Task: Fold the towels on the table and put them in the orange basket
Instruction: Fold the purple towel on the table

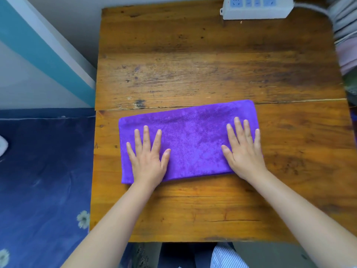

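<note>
Left hand [147, 158] and right hand [244, 149] press flat, fingers spread, on the purple towel [191, 136], long axis 9-to-3 o'clock, each hand equally near its own end.

the tabletop [202, 60] is made of worn wooden boards, orange-brown, with dark stains and scratches, and a long crack runs across it from left to right near the middle. a purple towel [193, 144] lies flat on the near half, folded to a long rectangle, its far edge just over the crack. the left hand [147, 157] presses flat on the left part of the towel with fingers spread, and the right hand [244, 149] presses flat on the right part. a white power strip [257, 6] with blue sockets lies at the far right edge of the tabletop, well apart from the towel.
</note>
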